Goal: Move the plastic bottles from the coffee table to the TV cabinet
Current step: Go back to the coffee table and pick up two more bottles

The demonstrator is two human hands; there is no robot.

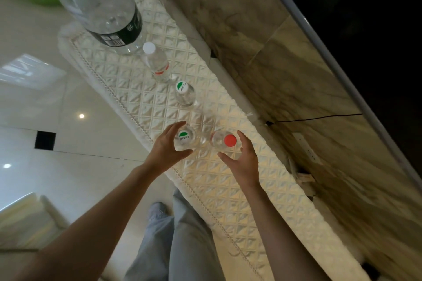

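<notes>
Looking down from head height, a long TV cabinet [205, 166] covered in a quilted cream cloth [146, 89] runs diagonally across the view, beside a marble wall [274, 52] and a dark television screen [365, 29]. Five clear plastic bottles stand upright along the cabinet top.

At the far end stands a very large bottle with a dark label [102, 7]. Just beside it, nearer the viewer, is a small white-capped bottle [156, 61], then a bottle with a green-and-white cap [185, 94].

Near the middle of the top, two more bottles stand side by side, close together. The left hand [169, 146] curls around a second green-and-white-capped bottle [185, 140] by the front edge, fingers and thumb wrapped at its sides; whether they press on it or have just loosened cannot be told. The right hand [242, 159] is open, fingers spread apart, cupped just beside a red-capped bottle [225, 141] toward the wall edge, thumb and fingers on either side without clearly touching it.

Below, pale trousers [173, 235] and a shoe [157, 210] show on a glossy white tiled floor [68, 121].
</notes>
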